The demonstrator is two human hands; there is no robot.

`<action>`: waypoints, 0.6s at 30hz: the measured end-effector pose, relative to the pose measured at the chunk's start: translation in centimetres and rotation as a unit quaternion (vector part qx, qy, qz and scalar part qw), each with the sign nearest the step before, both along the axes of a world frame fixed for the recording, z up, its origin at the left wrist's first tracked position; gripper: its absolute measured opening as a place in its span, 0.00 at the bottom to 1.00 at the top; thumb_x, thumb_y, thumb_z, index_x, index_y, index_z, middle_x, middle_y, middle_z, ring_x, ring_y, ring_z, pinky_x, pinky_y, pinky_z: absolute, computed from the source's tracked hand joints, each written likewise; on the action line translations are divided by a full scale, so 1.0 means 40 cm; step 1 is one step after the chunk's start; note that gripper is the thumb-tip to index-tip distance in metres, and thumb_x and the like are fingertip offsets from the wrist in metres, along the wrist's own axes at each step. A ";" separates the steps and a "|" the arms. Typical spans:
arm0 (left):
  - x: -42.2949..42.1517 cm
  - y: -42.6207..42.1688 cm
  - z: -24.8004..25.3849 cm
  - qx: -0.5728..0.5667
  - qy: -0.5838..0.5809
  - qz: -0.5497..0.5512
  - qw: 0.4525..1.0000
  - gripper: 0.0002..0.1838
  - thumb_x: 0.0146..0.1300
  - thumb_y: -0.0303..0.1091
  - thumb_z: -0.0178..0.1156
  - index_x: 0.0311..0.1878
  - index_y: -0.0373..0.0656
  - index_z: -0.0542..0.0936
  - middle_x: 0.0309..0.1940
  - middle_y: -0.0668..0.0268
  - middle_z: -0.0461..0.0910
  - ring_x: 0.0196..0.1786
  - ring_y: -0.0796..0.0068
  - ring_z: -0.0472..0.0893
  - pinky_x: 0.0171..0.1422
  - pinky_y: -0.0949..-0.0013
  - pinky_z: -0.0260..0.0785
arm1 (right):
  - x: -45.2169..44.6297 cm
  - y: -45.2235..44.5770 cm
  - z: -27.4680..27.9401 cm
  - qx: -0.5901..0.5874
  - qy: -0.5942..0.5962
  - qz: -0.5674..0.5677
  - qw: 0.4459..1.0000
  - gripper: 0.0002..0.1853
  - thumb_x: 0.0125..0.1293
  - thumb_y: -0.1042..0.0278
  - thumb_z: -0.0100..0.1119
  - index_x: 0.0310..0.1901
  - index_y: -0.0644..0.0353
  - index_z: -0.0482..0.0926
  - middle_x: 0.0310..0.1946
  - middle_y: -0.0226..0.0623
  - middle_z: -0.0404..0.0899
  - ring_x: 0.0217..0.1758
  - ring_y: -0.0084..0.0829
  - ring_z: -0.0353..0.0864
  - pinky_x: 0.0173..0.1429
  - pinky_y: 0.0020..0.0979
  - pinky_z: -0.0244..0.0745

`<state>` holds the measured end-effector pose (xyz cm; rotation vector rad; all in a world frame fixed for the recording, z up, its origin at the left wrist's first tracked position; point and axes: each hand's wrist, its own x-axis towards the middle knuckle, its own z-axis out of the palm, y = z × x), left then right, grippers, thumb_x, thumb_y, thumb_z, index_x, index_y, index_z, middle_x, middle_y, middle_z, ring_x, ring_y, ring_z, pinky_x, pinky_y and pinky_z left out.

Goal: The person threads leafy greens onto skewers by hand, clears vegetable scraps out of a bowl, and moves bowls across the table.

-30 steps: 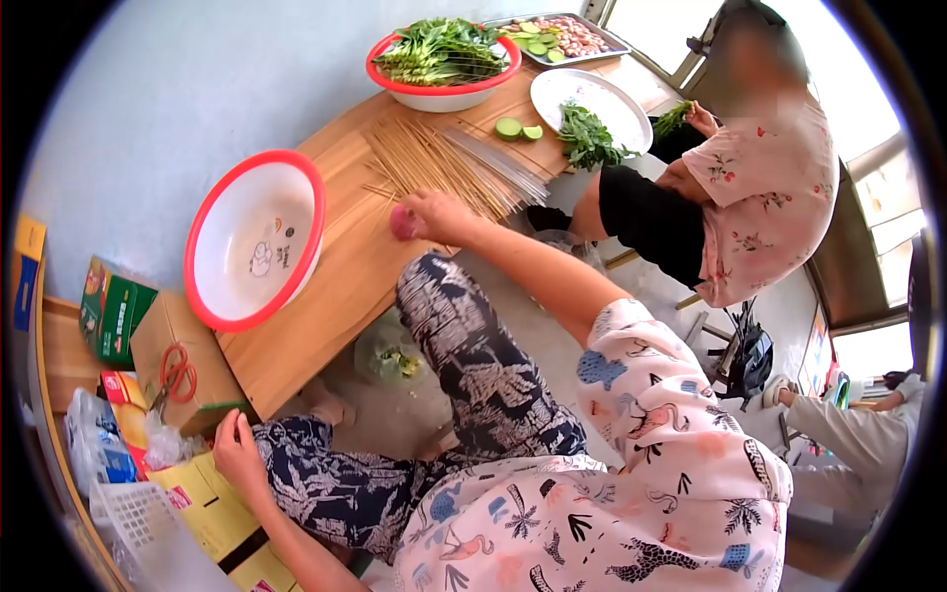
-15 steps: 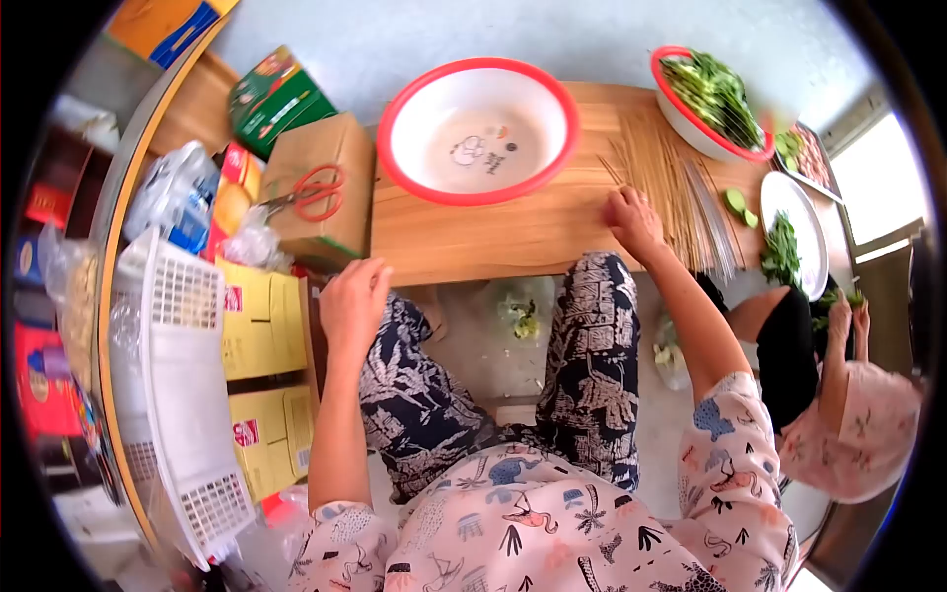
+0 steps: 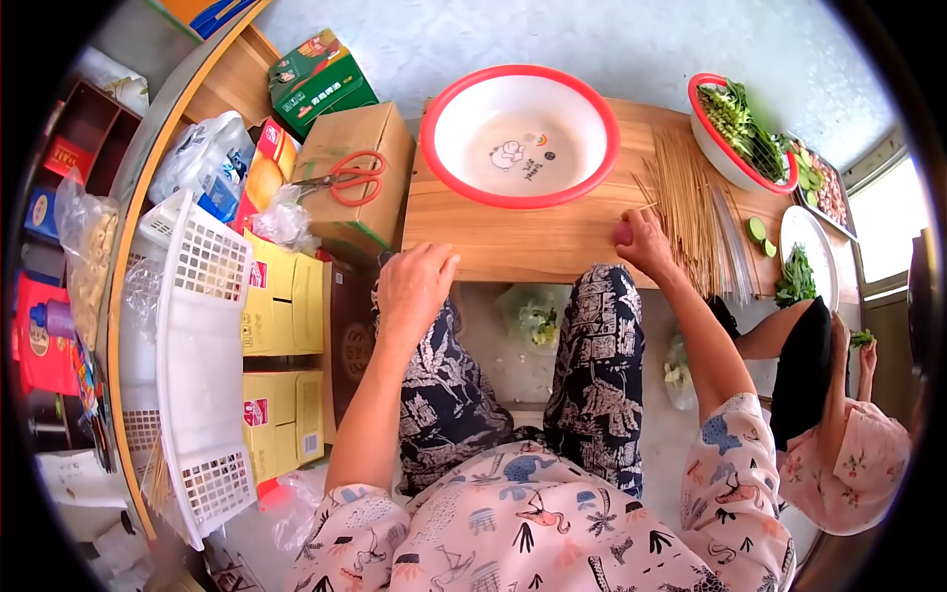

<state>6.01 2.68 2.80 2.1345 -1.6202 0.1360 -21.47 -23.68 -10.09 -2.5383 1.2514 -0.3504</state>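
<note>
My right hand (image 3: 646,242) is at the front of the wooden table (image 3: 513,242), its fingers closed around a small, round, purplish-red thing (image 3: 623,234) whose kind I cannot make out. Beside that hand, to its right, lie many thin bamboo skewers (image 3: 683,192) and a strip of pale, shiny sticks (image 3: 730,247). One skewer tip shows close to the fingers. At the table's front left corner rests my left hand (image 3: 416,286), fingers loosely stretched, with nothing visible in it. Behind both hands stands a white basin with a red rim (image 3: 518,192), a cartoon printed on its bottom.
At the right are a basin of greens (image 3: 735,128), cut green pieces (image 3: 758,235), a white plate (image 3: 824,242) with leaves and a tray (image 3: 829,192). Another person (image 3: 848,454) sits there holding greens. Scissors (image 3: 340,181) lie on a carton (image 3: 355,128) at left.
The view has shifted, so the table sits further right. My left hand has moved slightly onto the table's corner. The purplish-red thing now shows in my right hand.
</note>
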 end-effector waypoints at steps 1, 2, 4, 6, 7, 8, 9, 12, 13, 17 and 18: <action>-0.002 0.000 0.006 0.053 0.009 0.014 0.998 0.08 0.59 0.36 0.61 0.38 0.43 0.81 0.34 0.60 0.81 0.35 0.55 0.80 0.40 0.59 0.71 | 0.015 0.011 0.010 -0.018 -0.024 0.029 0.999 0.26 0.43 0.67 0.65 0.49 0.55 0.73 0.48 0.46 0.73 0.55 0.47 0.72 0.56 0.44 0.72; -0.002 -0.001 0.008 0.054 0.010 0.007 0.998 0.08 0.59 0.36 0.61 0.38 0.43 0.81 0.34 0.60 0.81 0.35 0.55 0.80 0.40 0.59 0.71 | 0.034 0.022 0.019 0.007 0.002 0.020 1.000 0.26 0.44 0.66 0.65 0.49 0.56 0.74 0.47 0.48 0.73 0.52 0.50 0.73 0.54 0.45 0.72; -0.013 -0.015 0.003 -0.004 -0.013 -0.019 1.000 0.07 0.59 0.36 0.60 0.32 0.43 0.79 0.29 0.59 0.79 0.32 0.54 0.79 0.37 0.58 0.71 | 0.065 0.023 -0.008 0.024 -0.054 0.054 0.997 0.24 0.45 0.65 0.66 0.46 0.57 0.73 0.46 0.48 0.73 0.49 0.51 0.74 0.52 0.46 0.71; -0.020 -0.021 0.004 0.022 0.004 -0.011 1.000 0.09 0.60 0.36 0.59 0.40 0.44 0.82 0.33 0.58 0.81 0.35 0.54 0.80 0.40 0.57 0.71 | 0.087 0.024 -0.018 0.035 -0.125 0.077 0.989 0.21 0.45 0.66 0.67 0.42 0.57 0.73 0.44 0.47 0.73 0.49 0.50 0.74 0.51 0.46 0.71; -0.025 -0.023 0.008 0.038 0.010 -0.001 0.999 0.10 0.61 0.36 0.59 0.41 0.43 0.82 0.34 0.58 0.81 0.36 0.54 0.80 0.41 0.57 0.71 | 0.094 0.024 -0.021 0.037 -0.131 0.083 0.987 0.21 0.47 0.65 0.67 0.43 0.58 0.72 0.44 0.46 0.73 0.48 0.50 0.74 0.51 0.45 0.71; -0.032 -0.028 0.008 0.030 0.009 -0.006 1.000 0.09 0.61 0.35 0.59 0.41 0.42 0.82 0.35 0.58 0.81 0.37 0.54 0.80 0.41 0.58 0.72 | 0.091 0.016 -0.017 0.090 -0.139 0.101 0.981 0.23 0.49 0.63 0.67 0.47 0.58 0.71 0.45 0.46 0.73 0.48 0.50 0.74 0.52 0.44 0.72; -0.028 -0.028 0.001 0.029 0.000 -0.001 1.000 0.09 0.61 0.35 0.59 0.41 0.43 0.82 0.36 0.59 0.81 0.38 0.55 0.81 0.42 0.59 0.72 | 0.093 0.020 -0.031 0.067 -0.168 0.096 0.979 0.23 0.51 0.63 0.65 0.49 0.59 0.71 0.46 0.47 0.74 0.49 0.50 0.75 0.52 0.44 0.72; -0.044 -0.032 0.017 0.058 0.012 0.012 0.998 0.09 0.62 0.35 0.58 0.42 0.43 0.82 0.35 0.60 0.80 0.37 0.57 0.80 0.41 0.60 0.71 | 0.066 0.000 -0.061 0.081 -0.215 0.074 0.970 0.23 0.56 0.63 0.61 0.53 0.60 0.70 0.50 0.49 0.73 0.53 0.50 0.74 0.54 0.43 0.72; -0.045 -0.033 0.018 0.057 0.013 0.005 0.998 0.09 0.62 0.35 0.58 0.42 0.43 0.82 0.35 0.60 0.80 0.37 0.57 0.80 0.41 0.60 0.71 | 0.055 -0.008 -0.064 0.124 -0.237 0.066 0.961 0.23 0.59 0.63 0.59 0.55 0.60 0.69 0.53 0.50 0.72 0.56 0.50 0.73 0.56 0.42 0.71; -0.051 -0.035 0.024 0.060 -0.005 0.012 0.998 0.10 0.62 0.35 0.58 0.42 0.42 0.82 0.33 0.59 0.79 0.35 0.56 0.80 0.40 0.60 0.70 | -0.006 -0.044 -0.089 0.131 -0.199 0.006 0.971 0.21 0.61 0.68 0.53 0.56 0.60 0.69 0.58 0.48 0.70 0.60 0.49 0.70 0.59 0.42 0.69; -0.055 -0.038 0.026 0.065 -0.011 0.020 0.998 0.10 0.62 0.35 0.58 0.43 0.42 0.82 0.33 0.58 0.79 0.35 0.56 0.80 0.40 0.60 0.70 | -0.017 -0.056 -0.103 0.069 -0.135 0.017 0.988 0.20 0.60 0.70 0.52 0.56 0.59 0.69 0.58 0.46 0.70 0.61 0.47 0.70 0.59 0.42 0.69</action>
